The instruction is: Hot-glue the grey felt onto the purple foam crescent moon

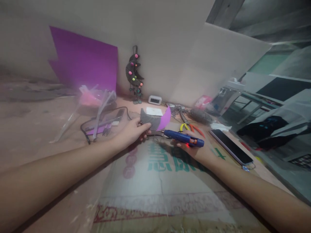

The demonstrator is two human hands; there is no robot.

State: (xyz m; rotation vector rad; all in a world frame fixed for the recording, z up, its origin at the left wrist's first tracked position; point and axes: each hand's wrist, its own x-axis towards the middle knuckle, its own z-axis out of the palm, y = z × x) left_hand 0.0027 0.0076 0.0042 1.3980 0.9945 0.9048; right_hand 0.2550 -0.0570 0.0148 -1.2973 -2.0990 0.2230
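Observation:
My left hand (pixel 133 131) grips a crescent-shaped piece (pixel 155 119), grey on its left part and purple on its right tip, just above the table. My right hand (pixel 194 149) is closed round a blue hot glue gun (pixel 184 138), whose nozzle points left at the lower edge of the crescent. A small red light glows on the gun near my fingers. Both forearms reach in from the bottom corners over a flattened cardboard sheet (pixel 160 187) with green printed characters.
A purple sheet (pixel 85 60) leans on the wall at the back left. A finished dark crescent ornament (pixel 134 74) with coloured beads hangs beside it. Plastic bags (pixel 97 97), a black cable (pixel 85 129), a small white clock (pixel 155 100), pliers (pixel 189 126) and a phone (pixel 230 146) lie around.

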